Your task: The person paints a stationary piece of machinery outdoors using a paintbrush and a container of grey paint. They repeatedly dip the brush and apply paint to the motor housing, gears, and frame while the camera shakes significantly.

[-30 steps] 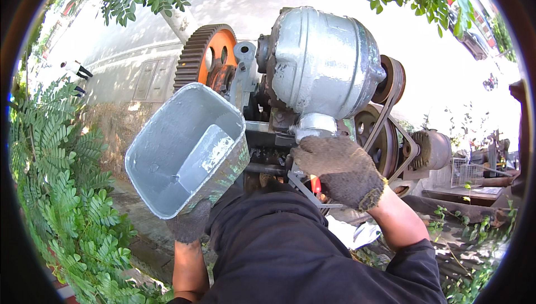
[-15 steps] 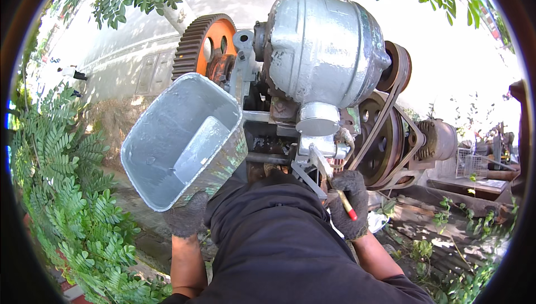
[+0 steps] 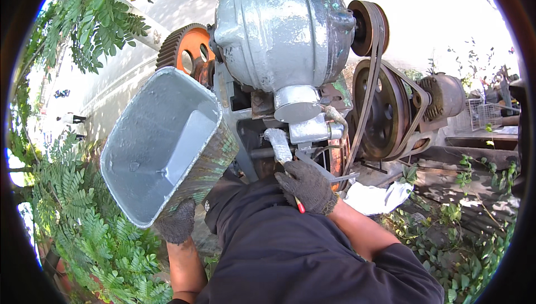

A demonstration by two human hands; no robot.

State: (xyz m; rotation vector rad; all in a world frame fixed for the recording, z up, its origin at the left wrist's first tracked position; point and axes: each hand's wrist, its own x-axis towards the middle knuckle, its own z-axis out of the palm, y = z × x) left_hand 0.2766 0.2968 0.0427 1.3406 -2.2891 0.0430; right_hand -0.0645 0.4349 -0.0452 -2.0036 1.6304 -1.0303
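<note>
"Brush (image 3: 278,145) first: where is it, and what has hold of it?"

"Just left of the silver fitting (image 3: 308,131), bristles pointing away from the body over a dark gap. The right hand (image 3: 310,186), gloved, is closed round its handle, the red tip poking out below. Whether the bristles touch metal, I can't tell."

"And the other of the hands?"

"The left hand (image 3: 177,223) is curled on the lower edge of the tub (image 3: 212,161), some fingers hidden. I'd keep that grip firm and the tub's mouth up, so nothing spills over its low side. How much loose coating it holds, I can't tell."

"Advice on the brush?"

"Load it lightly, wipe it on the tub's rim, use short, even strokes. Under the drum (image 3: 268,30), ease the bristles into corners rather than jab. Stay clear of the belts (image 3: 365,108) on the right; the gear (image 3: 177,47) stands beyond the tub."

"What differs from half a second ago?"

"The brush was in front of the fitting; now it's at its left, and the right hand has come leftward too. The left hand still has the tub. Farther out, the drum sits higher and more left in view, so the head has probably turned."
</note>
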